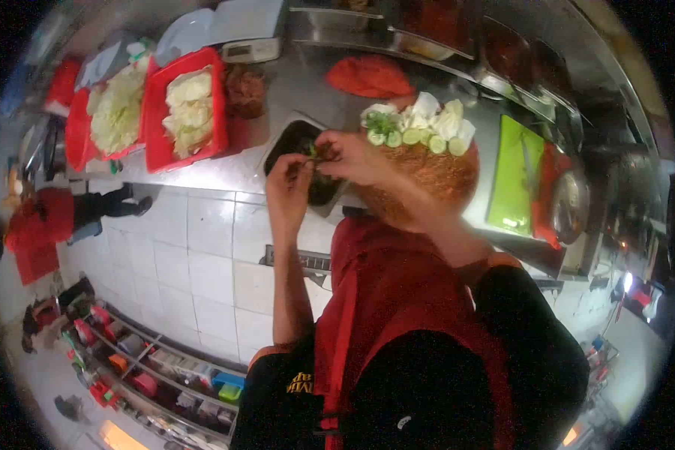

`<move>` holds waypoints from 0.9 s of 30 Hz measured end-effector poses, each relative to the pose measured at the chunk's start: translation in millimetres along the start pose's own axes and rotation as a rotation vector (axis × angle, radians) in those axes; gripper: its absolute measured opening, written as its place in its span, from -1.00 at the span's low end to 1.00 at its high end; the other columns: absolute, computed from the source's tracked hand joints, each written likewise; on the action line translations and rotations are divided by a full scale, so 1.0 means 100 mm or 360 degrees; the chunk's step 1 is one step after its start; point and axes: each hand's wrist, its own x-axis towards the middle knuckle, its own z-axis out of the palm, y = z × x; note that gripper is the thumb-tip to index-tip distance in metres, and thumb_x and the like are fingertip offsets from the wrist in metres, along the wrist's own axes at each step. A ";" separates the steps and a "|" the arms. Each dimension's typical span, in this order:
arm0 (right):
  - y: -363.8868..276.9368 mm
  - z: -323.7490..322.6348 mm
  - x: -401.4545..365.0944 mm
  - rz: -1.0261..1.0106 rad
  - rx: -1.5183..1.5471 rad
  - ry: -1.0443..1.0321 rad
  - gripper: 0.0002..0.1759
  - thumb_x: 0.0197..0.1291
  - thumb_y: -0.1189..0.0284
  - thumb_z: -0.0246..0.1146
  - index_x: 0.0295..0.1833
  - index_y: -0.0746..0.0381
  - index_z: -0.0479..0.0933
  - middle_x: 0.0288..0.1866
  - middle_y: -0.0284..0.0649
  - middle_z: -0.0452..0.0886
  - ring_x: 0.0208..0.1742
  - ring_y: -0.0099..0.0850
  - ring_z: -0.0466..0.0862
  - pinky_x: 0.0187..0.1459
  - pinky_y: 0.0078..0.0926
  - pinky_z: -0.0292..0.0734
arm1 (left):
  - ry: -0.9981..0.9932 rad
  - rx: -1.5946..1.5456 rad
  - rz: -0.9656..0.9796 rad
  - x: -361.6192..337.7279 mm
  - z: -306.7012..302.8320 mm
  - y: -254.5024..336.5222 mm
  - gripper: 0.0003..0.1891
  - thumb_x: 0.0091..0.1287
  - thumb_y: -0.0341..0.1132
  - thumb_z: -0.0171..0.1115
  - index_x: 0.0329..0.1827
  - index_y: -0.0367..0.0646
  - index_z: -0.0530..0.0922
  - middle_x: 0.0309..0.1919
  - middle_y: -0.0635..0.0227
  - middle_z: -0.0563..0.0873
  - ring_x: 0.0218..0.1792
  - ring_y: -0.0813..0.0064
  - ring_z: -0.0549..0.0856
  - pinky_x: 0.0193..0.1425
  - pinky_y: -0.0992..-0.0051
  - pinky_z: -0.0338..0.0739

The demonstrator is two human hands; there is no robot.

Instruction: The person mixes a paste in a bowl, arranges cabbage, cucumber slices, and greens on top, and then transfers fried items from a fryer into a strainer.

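My left hand (288, 184) and my right hand (352, 156) meet above a dark rectangular container (277, 150) at the counter's front edge. Between their pinched fingertips is a small green herb sprig (313, 153), which both seem to grip. Dark green contents are partly visible in the container, below the hands. My right forearm passes over a large round platter (454, 184) covered in a reddish-brown food. Along its far side lie pale lettuce leaves (425, 109), green-yellow citrus slices (436, 144) and a bunch of green herbs (381, 124).
Two red baskets of lettuce (151, 120) stand left, near a white scale (251, 51). A red cloth (367, 76) lies behind the platter. A knife (527, 161) rests on a green cutting board (506, 176) at right. Another person (49, 217) is at far left.
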 end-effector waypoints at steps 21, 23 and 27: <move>1.17 -1.22 -0.93 -0.0090 -0.0646 0.1501 -0.78 0.18 0.45 0.33 -0.05 0.21 0.64 -0.34 0.04 0.69 -0.38 -0.10 0.70 -0.30 -0.21 0.57 | -0.0242 0.1578 0.0887 0.77 1.63 -0.38 -0.70 0.17 -0.48 0.28 0.00 -0.12 0.64 -0.06 0.15 0.66 -0.01 0.06 0.65 0.20 0.18 0.52; 1.18 -1.19 -0.86 0.0051 -0.0617 0.1434 -0.81 0.13 0.48 0.32 -0.12 0.23 0.62 -0.36 0.06 0.68 -0.34 0.03 0.68 -0.27 -0.09 0.57 | -0.0346 0.1637 0.0902 0.81 1.66 -0.37 -0.79 0.22 -0.42 0.29 -0.08 -0.09 0.64 -0.11 0.15 0.68 -0.07 0.07 0.67 0.16 0.19 0.52; 1.32 -1.15 -0.69 -0.0028 -0.0740 0.1506 -0.81 0.09 0.49 0.31 -0.13 0.22 0.61 -0.34 0.07 0.67 -0.32 0.05 0.68 -0.27 -0.06 0.58 | -0.0304 0.1216 0.0826 0.81 1.80 -0.26 -0.88 0.22 -0.45 0.27 -0.19 -0.10 0.62 -0.15 0.16 0.67 -0.08 0.02 0.66 0.01 0.12 0.54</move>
